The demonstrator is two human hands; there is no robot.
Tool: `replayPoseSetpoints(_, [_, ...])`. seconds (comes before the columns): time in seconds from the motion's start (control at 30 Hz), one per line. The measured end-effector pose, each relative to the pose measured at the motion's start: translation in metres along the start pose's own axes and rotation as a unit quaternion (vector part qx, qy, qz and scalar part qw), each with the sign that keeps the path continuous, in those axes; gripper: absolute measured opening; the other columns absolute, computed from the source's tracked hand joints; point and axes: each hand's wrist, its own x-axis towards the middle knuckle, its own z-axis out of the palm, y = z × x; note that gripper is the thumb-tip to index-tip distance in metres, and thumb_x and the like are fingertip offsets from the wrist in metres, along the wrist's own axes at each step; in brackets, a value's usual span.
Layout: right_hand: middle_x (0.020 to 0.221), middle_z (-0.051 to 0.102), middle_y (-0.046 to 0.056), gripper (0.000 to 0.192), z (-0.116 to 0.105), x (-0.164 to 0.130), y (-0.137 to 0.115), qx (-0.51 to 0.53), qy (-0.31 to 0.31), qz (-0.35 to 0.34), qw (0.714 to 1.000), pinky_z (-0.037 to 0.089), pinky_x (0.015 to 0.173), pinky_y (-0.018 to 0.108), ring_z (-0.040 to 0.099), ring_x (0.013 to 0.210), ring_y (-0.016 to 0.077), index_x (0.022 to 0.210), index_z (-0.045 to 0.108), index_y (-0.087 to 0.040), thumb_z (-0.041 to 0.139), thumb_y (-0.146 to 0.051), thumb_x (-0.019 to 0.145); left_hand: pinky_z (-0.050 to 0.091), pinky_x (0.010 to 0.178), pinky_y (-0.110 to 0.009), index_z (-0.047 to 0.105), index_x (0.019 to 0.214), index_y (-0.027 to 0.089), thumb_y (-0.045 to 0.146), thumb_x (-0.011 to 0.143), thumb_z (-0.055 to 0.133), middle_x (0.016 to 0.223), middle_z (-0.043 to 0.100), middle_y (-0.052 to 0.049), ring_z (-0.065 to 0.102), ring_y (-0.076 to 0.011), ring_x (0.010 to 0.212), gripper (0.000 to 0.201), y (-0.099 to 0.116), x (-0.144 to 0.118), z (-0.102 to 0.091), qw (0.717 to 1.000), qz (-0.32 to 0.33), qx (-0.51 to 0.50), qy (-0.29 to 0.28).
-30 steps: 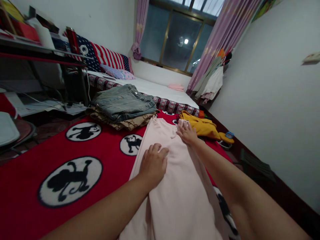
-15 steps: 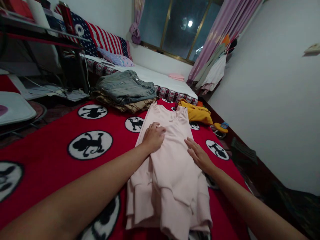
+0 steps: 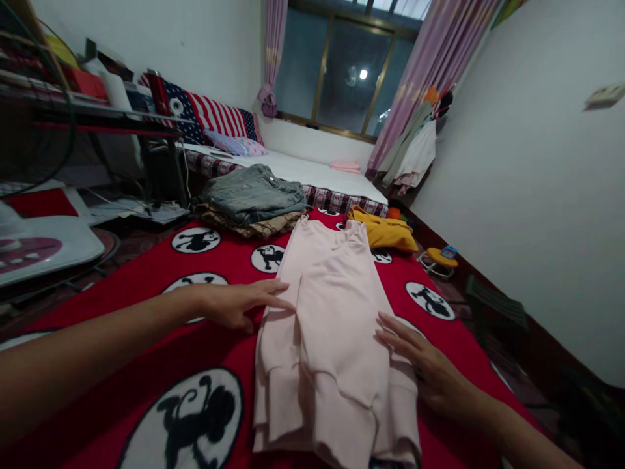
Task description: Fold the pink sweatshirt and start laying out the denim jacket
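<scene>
A pale pink long-sleeved top (image 3: 342,312) lies flat on a red blanket (image 3: 215,348) patterned with black monkeys in white circles. Its sleeves are folded inward over the body, and the ribbed cuffs and hem face me. My left hand (image 3: 249,301) reaches in from the side with fingers stretched out, their tips at the top's left edge. Against the right side, my right hand (image 3: 415,348) rests with its fingers extended on the fabric. Neither hand grips the cloth.
Folded jeans (image 3: 256,192) lie on a patterned brown garment (image 3: 254,225) at the blanket's far left. A yellow garment (image 3: 385,231) sits at the far right. Beyond stands a bed (image 3: 293,166) under a window. At left are a cluttered desk (image 3: 117,117) and a white stool (image 3: 53,247).
My left hand has moved off the top's middle to its left edge. My right hand has slid a little nearer along the right side. The view has tilted up slightly.
</scene>
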Motion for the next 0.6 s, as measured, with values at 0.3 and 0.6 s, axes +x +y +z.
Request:
replayPoseSetpoints(0.3, [0.125, 0.066, 0.007, 0.034, 0.005, 0.053, -0.026, 0.1, 0.047, -0.042, 0.993, 0.03, 0.112, 0.05, 0.056, 0.124, 0.025, 0.119, 0.066, -0.033, 0.049, -0.045, 0.092, 0.023, 0.118, -0.045, 0.071, 0.109, 0.04, 0.015, 0.086, 0.05, 0.129, 0.063, 0.001, 0.042, -0.0214, 0.137, 0.039, 0.011, 0.009, 0.035, 0.983, 0.164, 0.06, 0.061])
replayPoseSetpoints(0.6, [0.074, 0.072, 0.004, 0.019, -0.053, 0.072, -0.051, 0.288, 0.08, 0.116, 0.947, 0.05, 0.065, 0.027, 0.065, 0.07, 0.0207, 0.073, 0.072, -0.02, 0.063, -0.037, 0.076, 0.055, 0.076, -0.033, 0.076, 0.085, 0.018, 0.036, 0.075, 0.07, 0.081, 0.074, -0.006, 0.069, -0.0248, 0.08, 0.021, 0.05, 0.007, -0.01, 0.972, 0.064, -0.192, 0.123])
